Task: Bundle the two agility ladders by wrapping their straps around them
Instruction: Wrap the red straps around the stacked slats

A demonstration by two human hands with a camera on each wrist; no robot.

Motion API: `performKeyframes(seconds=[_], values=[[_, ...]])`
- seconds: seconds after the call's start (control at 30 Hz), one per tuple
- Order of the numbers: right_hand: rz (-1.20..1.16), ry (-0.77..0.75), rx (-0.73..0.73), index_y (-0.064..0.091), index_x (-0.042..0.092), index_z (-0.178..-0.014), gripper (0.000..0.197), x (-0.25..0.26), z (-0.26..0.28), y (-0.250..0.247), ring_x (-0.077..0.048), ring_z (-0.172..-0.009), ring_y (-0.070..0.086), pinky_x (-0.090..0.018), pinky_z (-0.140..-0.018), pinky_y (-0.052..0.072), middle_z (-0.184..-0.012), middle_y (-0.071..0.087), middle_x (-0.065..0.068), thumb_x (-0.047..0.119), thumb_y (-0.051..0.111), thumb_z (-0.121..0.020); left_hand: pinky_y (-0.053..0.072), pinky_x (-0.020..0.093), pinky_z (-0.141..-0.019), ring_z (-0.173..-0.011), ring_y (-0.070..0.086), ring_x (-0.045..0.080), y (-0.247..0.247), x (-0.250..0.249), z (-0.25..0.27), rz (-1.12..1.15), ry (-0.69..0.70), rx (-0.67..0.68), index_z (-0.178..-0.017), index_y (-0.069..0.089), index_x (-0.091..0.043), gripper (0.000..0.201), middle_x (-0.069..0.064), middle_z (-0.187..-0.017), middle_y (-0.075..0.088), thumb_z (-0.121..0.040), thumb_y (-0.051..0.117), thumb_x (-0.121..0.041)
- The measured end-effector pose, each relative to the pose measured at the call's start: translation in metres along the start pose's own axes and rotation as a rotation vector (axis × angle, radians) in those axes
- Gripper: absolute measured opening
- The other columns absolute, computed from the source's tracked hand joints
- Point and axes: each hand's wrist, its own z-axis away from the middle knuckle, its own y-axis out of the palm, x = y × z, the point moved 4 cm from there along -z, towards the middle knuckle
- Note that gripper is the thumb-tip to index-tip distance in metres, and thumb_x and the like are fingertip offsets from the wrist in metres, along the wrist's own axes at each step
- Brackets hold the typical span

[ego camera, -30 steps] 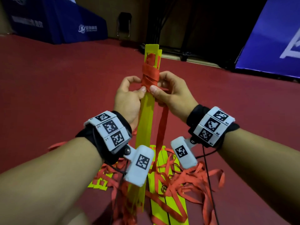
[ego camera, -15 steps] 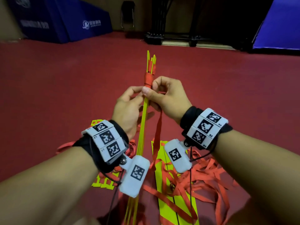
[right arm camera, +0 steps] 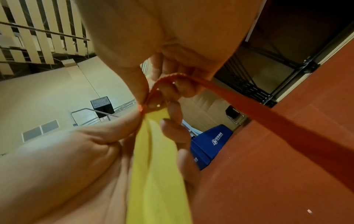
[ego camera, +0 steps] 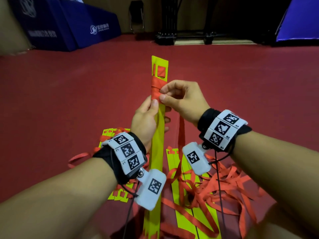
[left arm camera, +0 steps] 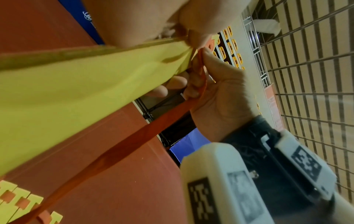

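A stack of yellow ladder rungs point(ego camera: 157, 138) stands upright in front of me, with red strap point(ego camera: 156, 87) wound several turns round its upper end. My left hand point(ego camera: 146, 118) grips the stack just below the wrap, thumb on its front face. My right hand point(ego camera: 179, 99) pinches the strap at the wrap's lower edge. A loose length of strap point(ego camera: 181, 140) hangs from that hand to the floor. The left wrist view shows the yellow rungs point(left arm camera: 76, 84) and the strap point(left arm camera: 118, 145) running past the right hand's fingers point(left arm camera: 206, 63). In the right wrist view the strap point(right arm camera: 249, 103) loops over the fingers.
A second yellow ladder point(ego camera: 183, 195) lies on the red floor point(ego camera: 69, 100) below my wrists, tangled in loose red straps point(ego camera: 224, 187). More yellow rungs point(ego camera: 110, 133) lie behind my left wrist. Blue padded blocks point(ego camera: 77, 26) and a black rack base point(ego camera: 181, 37) line the far wall.
The rung stack has turned from edge-on to flat face toward me. My right hand has shifted round to the wrap's right side and my left thumb now presses the front face.
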Motion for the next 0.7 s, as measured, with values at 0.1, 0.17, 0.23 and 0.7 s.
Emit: performKeyframes(seconds=[0.1,0.17,0.23,0.7], values=[[0.065,0.027,-0.103,0.059,0.015,-0.078,0.023,-0.011,-0.006,-0.001,-0.019,-0.056,0.065,-0.034,-0.059,0.054,-0.062,0.059,-0.002,0.016,0.082,-0.082,0.049,0.030,-0.052,-0.057,0.058,0.018,-0.003,-0.002,-0.005,0.007,-0.003,-0.038,-0.103,0.060,-0.029,0.025,-0.001,-0.070,0.070,-0.111,0.037,-0.024],[0.093,0.037,-0.136,0.057,0.017,-0.077,0.026,-0.018,-0.011,-0.002,-0.016,-0.056,0.066,-0.041,-0.062,0.054,-0.058,0.057,0.002,0.022,0.082,-0.082,0.049,0.031,-0.050,-0.054,0.057,0.018,-0.002,-0.002,-0.009,0.017,-0.004,-0.051,-0.101,0.060,-0.030,0.025,0.003,-0.069,0.069,-0.111,0.037,-0.024],[0.108,0.040,-0.140,0.057,0.018,-0.076,0.026,-0.024,-0.014,-0.001,-0.016,-0.056,0.064,-0.047,-0.064,0.055,-0.056,0.057,0.006,0.027,0.082,-0.082,0.049,0.032,-0.051,-0.053,0.056,0.020,-0.002,-0.001,-0.014,0.011,0.005,-0.051,-0.100,0.061,-0.029,0.027,0.007,-0.069,0.067,-0.111,0.037,-0.024],[-0.068,0.061,0.092,0.068,0.005,-0.091,0.006,-0.035,-0.015,0.002,-0.005,-0.055,0.046,-0.018,-0.049,0.036,-0.066,0.059,0.009,0.005,0.063,-0.095,0.057,0.044,-0.054,-0.058,0.060,0.025,-0.018,0.011,-0.038,-0.021,-0.010,-0.081,-0.101,0.061,0.000,0.034,0.014,-0.070,0.058,-0.106,0.048,-0.031]])
